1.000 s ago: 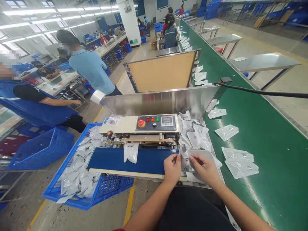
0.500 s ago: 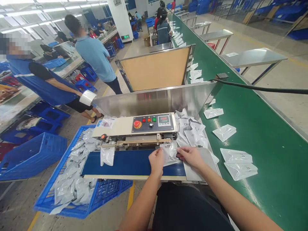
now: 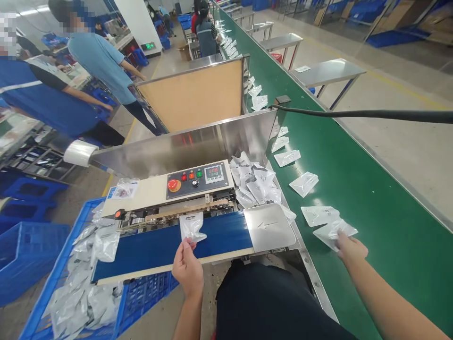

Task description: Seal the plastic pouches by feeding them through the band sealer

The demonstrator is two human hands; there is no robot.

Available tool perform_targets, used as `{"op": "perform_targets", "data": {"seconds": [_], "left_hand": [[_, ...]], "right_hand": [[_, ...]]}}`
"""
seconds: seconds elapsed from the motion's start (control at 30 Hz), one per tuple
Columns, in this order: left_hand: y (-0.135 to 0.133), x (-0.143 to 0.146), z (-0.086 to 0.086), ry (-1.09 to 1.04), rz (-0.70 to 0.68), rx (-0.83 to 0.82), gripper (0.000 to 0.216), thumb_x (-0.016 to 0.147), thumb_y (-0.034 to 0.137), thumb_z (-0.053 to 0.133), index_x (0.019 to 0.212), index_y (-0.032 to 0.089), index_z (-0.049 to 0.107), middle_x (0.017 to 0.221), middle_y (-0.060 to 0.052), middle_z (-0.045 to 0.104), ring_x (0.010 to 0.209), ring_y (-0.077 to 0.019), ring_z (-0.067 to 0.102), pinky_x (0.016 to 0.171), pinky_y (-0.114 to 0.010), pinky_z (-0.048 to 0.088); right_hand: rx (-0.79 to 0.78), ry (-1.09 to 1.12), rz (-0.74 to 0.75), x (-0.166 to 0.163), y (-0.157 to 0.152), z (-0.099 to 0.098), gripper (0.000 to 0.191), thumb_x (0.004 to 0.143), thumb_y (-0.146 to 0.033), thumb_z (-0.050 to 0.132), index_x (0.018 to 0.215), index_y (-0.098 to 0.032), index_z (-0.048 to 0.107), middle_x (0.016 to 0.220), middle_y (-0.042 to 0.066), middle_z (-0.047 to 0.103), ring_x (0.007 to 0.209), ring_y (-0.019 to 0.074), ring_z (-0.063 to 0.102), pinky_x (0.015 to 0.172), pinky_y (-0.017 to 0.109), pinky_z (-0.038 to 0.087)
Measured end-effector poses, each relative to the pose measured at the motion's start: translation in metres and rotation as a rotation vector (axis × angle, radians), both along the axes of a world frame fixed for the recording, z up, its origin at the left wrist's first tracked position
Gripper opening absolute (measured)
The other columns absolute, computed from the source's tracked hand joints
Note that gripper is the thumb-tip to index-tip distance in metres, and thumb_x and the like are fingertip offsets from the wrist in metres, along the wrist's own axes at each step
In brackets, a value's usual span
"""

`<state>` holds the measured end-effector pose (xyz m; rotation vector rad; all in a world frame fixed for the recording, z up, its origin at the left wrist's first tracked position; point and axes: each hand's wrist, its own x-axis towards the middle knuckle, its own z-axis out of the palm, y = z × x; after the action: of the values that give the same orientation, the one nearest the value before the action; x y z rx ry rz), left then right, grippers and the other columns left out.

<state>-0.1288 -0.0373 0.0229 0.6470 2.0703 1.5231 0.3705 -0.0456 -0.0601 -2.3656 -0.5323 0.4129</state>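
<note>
My left hand point(image 3: 187, 269) pinches the lower edge of a clear plastic pouch point(image 3: 191, 225) that lies on the blue belt point(image 3: 170, 245) of the sealing machine point(image 3: 170, 189), its top under the sealer's slot. My right hand point(image 3: 350, 248) reaches onto the green conveyor point(image 3: 371, 189), fingers closed on the nearest pouch point(image 3: 334, 232). A second pouch point(image 3: 318, 215) lies just beyond it. A pile of pouches point(image 3: 255, 182) sits by the machine's right end, beside a steel guide plate point(image 3: 269, 226).
A blue crate point(image 3: 141, 297) with several sealed pouches stands under the belt's left end. More pouches lie up the green conveyor. A black cable point(image 3: 354, 114) crosses above it. Two people stand at the left, others work farther along the line.
My left hand has carried a pouch leftward along the blue belt to the sealer. My right hand let go of it and swung right onto the green conveyor. The earlier pouch travelled left off the belt.
</note>
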Motion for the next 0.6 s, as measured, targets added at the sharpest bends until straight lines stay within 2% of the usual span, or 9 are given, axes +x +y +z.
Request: {"op": "perform_targets", "data": {"seconds": [0.07,0.13,0.2,0.3,0.37,0.47,0.53,0.6], "left_hand": [[-0.001,0.017,0.000,0.001,-0.087,0.008,0.049,0.097,0.057,0.070,0.115,0.013,0.081,0.106,-0.014,0.084,0.095,-0.0287,0.081,0.100,-0.048,0.065],[0.002,0.040,0.001,-0.009,-0.241,0.014,0.047,0.099,0.056,0.069,0.115,0.013,0.082,0.108,-0.015,0.084,0.097,-0.0291,0.081,0.098,-0.047,0.065],[0.009,0.068,0.006,0.001,-0.454,0.036,0.043,0.100,0.054,0.069,0.112,0.016,0.084,0.111,-0.016,0.084,0.103,-0.0303,0.081,0.099,-0.046,0.065],[0.022,0.111,0.017,0.038,-0.780,0.104,0.040,0.099,0.052,0.070,0.118,0.019,0.085,0.123,-0.015,0.082,0.117,-0.0323,0.077,0.109,-0.047,0.061],[0.032,0.134,0.026,0.027,-0.916,0.150,0.046,0.099,0.053,0.070,0.127,0.018,0.082,0.129,-0.016,0.081,0.120,-0.0325,0.076,0.110,-0.047,0.060],[0.042,0.150,0.034,-0.063,-0.979,0.182,0.049,0.102,0.058,0.064,0.123,0.018,0.084,0.119,-0.015,0.083,0.108,-0.0297,0.078,0.100,-0.041,0.063],[0.043,0.151,0.030,-0.149,-0.906,0.163,0.056,0.102,0.065,0.060,0.118,0.017,0.085,0.114,-0.016,0.084,0.104,-0.0296,0.077,0.098,-0.040,0.063],[0.040,0.146,0.016,-0.248,-0.775,0.116,0.066,0.095,0.074,0.065,0.114,0.014,0.086,0.109,-0.018,0.084,0.102,-0.0320,0.078,0.096,-0.041,0.063]], "right_hand": [[-0.049,-0.019,-0.103,-0.004,-0.011,0.010,0.056,0.080,-0.075,0.059,0.089,-0.022,0.073,0.072,0.018,0.068,0.074,0.0404,0.071,0.069,0.055,0.055],[-0.039,-0.035,-0.098,-0.016,-0.013,0.030,0.050,0.077,-0.071,0.066,0.088,-0.022,0.070,0.083,0.020,0.074,0.084,0.0389,0.073,0.082,0.052,0.057],[0.027,-0.038,0.026,-0.041,-0.006,0.057,0.050,0.078,-0.070,0.067,0.089,-0.022,0.070,0.089,0.017,0.077,0.088,0.0352,0.073,0.086,0.046,0.057],[0.171,-0.009,0.340,-0.098,0.013,0.096,0.052,0.080,-0.075,0.069,0.086,-0.023,0.072,0.091,0.012,0.079,0.081,0.0282,0.071,0.080,0.038,0.056],[0.255,0.021,0.543,-0.138,0.023,0.113,0.053,0.080,-0.076,0.072,0.084,-0.024,0.073,0.086,0.008,0.077,0.073,0.0239,0.068,0.073,0.033,0.056],[0.314,0.128,0.709,-0.182,0.031,0.120,0.053,0.081,-0.077,0.073,0.079,-0.024,0.073,0.064,0.001,0.066,0.058,0.0189,0.060,0.060,0.028,0.052],[0.334,0.264,0.730,-0.196,0.033,0.116,0.057,0.077,-0.081,0.075,0.073,-0.024,0.072,0.058,0.000,0.063,0.053,0.0190,0.061,0.054,0.027,0.053],[0.343,0.429,0.747,-0.202,0.036,0.108,0.059,0.071,-0.082,0.079,0.076,-0.023,0.076,0.066,0.005,0.072,0.063,0.0247,0.072,0.058,0.028,0.060]]}}
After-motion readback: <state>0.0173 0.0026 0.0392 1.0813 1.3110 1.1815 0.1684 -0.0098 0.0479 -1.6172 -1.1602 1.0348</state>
